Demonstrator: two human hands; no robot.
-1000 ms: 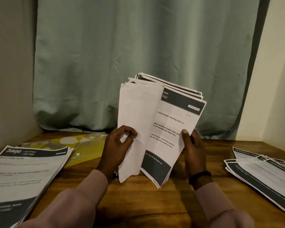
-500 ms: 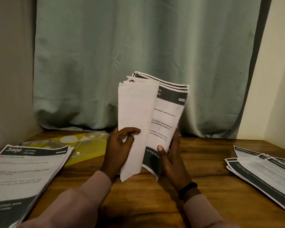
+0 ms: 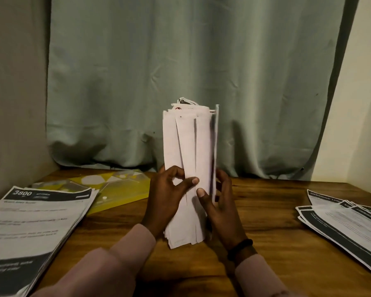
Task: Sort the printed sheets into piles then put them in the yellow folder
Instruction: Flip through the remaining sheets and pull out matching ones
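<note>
A thick bundle of printed sheets [image 3: 189, 151] stands upright in the middle, its blank backs toward me, its lower edge just above the wooden table [image 3: 266, 221]. My left hand [image 3: 167, 198] grips the bundle's left side, thumb across the front. My right hand [image 3: 219, 209] holds its right side, thumb pressed on the front sheets. A pile of printed sheets headed "3800" [image 3: 32, 228] lies at the left. Another fanned pile [image 3: 347, 228] lies at the right. The yellow folder [image 3: 120, 189] lies flat behind the left pile, partly under it.
A pale green curtain [image 3: 180, 71] hangs along the table's back edge. Walls close in at the left and right corners. Bare wood shows between the hands and each pile.
The bundle was held apart with a printed page showing on the right. Now the right hand has brought that part back against the rest, and only blank backs face me.
</note>
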